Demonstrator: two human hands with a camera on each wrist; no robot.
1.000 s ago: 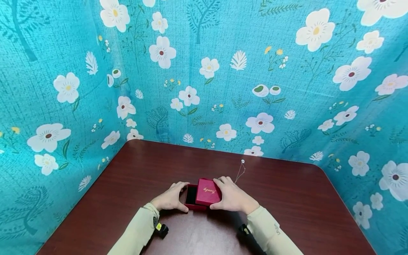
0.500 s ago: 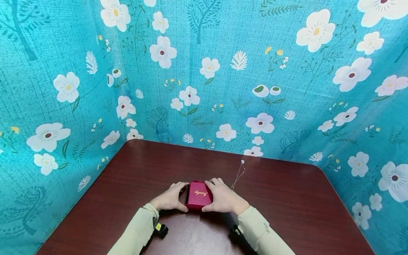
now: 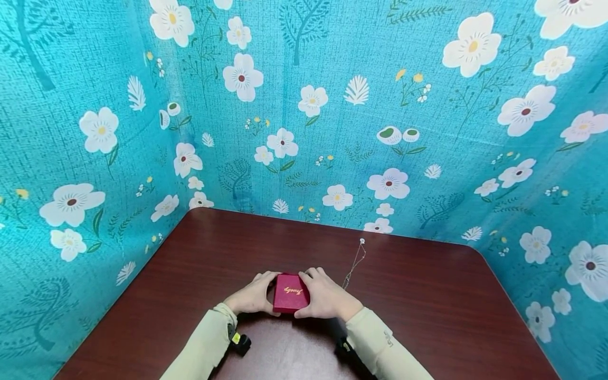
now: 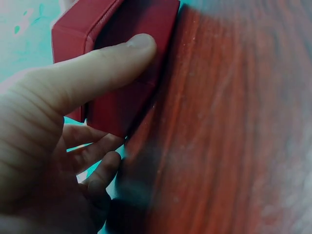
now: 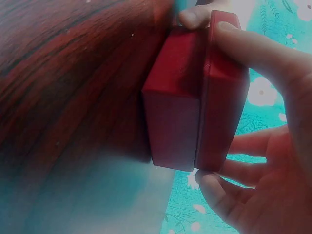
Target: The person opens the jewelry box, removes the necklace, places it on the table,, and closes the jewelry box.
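A small crimson jewelry box sits on the table between both hands, its lid (image 3: 291, 293) with gold lettering facing up in the head view. The lid lies over the box base (image 5: 173, 129); in the right wrist view its rim overhangs the base side, and a seam shows between them. My left hand (image 3: 252, 296) grips the base from the left, thumb along the near side. From the right, my right hand (image 3: 329, 297) holds the lid between thumb and fingers. The inside of the box is hidden.
A thin chain necklace with a pale pendant (image 3: 362, 241) lies on the dark reddish-brown table (image 3: 427, 295), behind and right of the right hand. A turquoise flowered cloth (image 3: 309, 158) hangs along the table's back and sides.
My right hand has moved left with the lid, which now covers the base's dark interior that was showing earlier. The left hand has stayed in place on the base.
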